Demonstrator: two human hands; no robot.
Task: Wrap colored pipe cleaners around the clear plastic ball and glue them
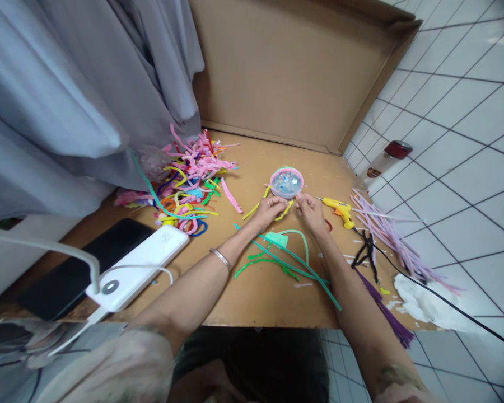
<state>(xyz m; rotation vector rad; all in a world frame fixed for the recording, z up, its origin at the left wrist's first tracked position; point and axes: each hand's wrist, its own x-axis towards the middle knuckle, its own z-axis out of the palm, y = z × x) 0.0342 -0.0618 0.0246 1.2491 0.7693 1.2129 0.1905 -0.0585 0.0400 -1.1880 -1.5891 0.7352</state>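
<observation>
My left hand (270, 212) is closed in a pinch on a yellow pipe cleaner (284, 213), which shows on both sides of it. My right hand (311, 212) has its fingers pressed together by the bowl's near rim; what they hold is hidden. Just beyond my fingertips stands a small round clear bowl (286, 183) with a pink rim and bluish bits inside. Below my hands lie long teal pipe cleaners (296, 258), a pale green flat piece (277, 240) and bent green pipe cleaners (262, 261).
A tangled heap of coloured pipe cleaners (197, 162) lies left. Right are a yellow glue gun (339, 211) with a black cord, lilac pipe cleaners (386, 235), purple strands (384, 310) and a red-lidded jar (382, 162). A white power bank (138, 268) sits front left; cardboard (294, 73) stands behind.
</observation>
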